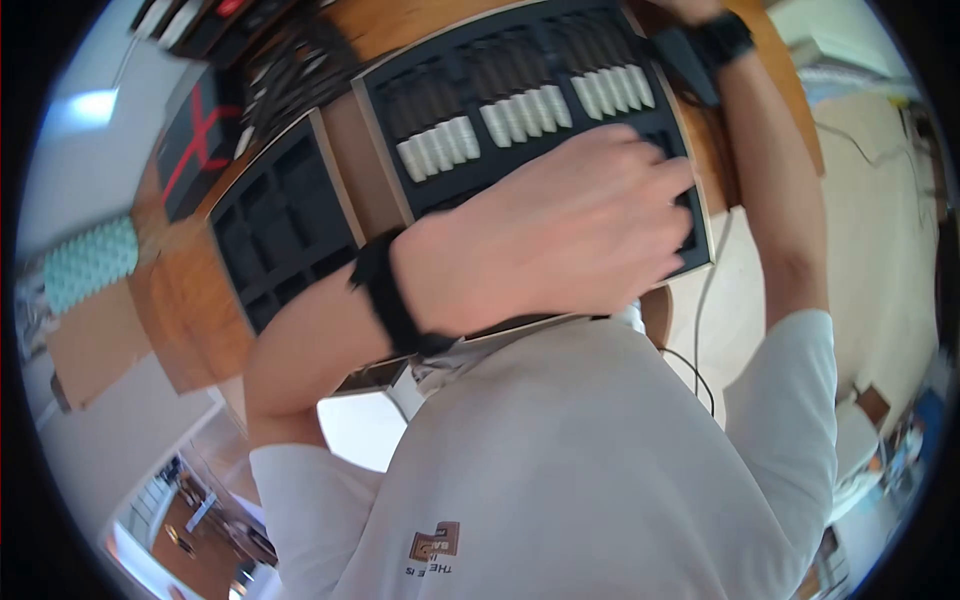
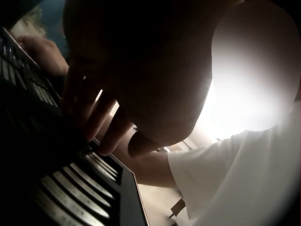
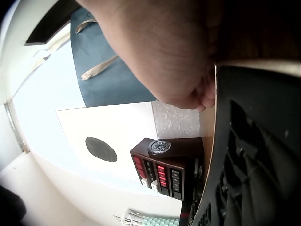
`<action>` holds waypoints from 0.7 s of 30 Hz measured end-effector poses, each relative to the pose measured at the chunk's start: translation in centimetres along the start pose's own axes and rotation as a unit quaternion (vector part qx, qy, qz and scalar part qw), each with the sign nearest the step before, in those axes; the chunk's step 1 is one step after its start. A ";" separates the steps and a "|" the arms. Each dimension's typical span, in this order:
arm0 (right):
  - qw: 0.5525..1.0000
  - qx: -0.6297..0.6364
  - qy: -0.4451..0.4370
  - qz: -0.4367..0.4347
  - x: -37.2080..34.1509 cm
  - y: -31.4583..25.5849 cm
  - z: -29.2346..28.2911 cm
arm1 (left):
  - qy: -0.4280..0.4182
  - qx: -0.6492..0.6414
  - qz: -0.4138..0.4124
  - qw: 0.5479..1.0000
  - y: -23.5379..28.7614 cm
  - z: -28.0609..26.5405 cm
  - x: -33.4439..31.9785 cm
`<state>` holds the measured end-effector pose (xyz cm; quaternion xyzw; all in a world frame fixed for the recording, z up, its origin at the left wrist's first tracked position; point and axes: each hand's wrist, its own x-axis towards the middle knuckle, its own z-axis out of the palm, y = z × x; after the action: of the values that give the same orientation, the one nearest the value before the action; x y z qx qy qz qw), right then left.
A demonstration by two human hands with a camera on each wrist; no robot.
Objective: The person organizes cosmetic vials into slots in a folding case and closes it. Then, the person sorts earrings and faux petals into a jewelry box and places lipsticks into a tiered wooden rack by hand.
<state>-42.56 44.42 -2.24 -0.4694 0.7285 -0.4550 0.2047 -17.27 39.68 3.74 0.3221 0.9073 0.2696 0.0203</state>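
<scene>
Silver sticks sit in a black box, top middle of the head view. The left hand is over it, fingers pointing down. The right hand is top right. I cannot tell if either holds anything. The counter is brown.

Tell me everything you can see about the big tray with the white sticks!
The tray is wide and open, with a pale edge and a dark inside that looks like foam. Three bunches of sticks sit side by side in its far half, white ends toward the shirt, dark ends away. It lies on the table, its near side by the shirt. The left hand is over it, hiding part; the right hand is by its far right corner. I can't tell whether either touches it.
</scene>
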 end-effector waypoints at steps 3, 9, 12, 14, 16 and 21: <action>1.000 -0.010 0.002 0.026 0.1 -0.9 0.2 | -0.015 -0.079 -0.027 0.996 -2.3 -0.5 0.1; 1.000 0.006 0.005 0.025 0.3 -0.6 0.6 | 0.180 -0.007 -0.065 0.981 -6.7 -4.1 -3.9; 0.999 0.015 -0.005 0.034 0.3 -0.7 0.6 | 0.161 0.205 -0.157 0.952 -10.2 -8.1 -7.0; 0.999 0.018 -0.010 0.043 0.4 -0.7 0.5 | 0.153 0.312 -0.161 0.924 -13.1 -8.4 -9.8; 0.999 0.016 -0.012 0.028 0.4 -0.4 0.5 | 0.103 0.364 -0.246 0.893 -16.2 -7.7 -13.0; 0.999 0.020 -0.009 0.039 0.4 -0.4 0.5 | 0.079 0.328 -0.321 0.885 -17.7 -8.2 -14.9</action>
<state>-42.16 43.80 -2.12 -0.4404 0.7353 -0.4568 0.2380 -17.33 15.47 -0.22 -0.0212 0.9963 -0.0401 -0.0727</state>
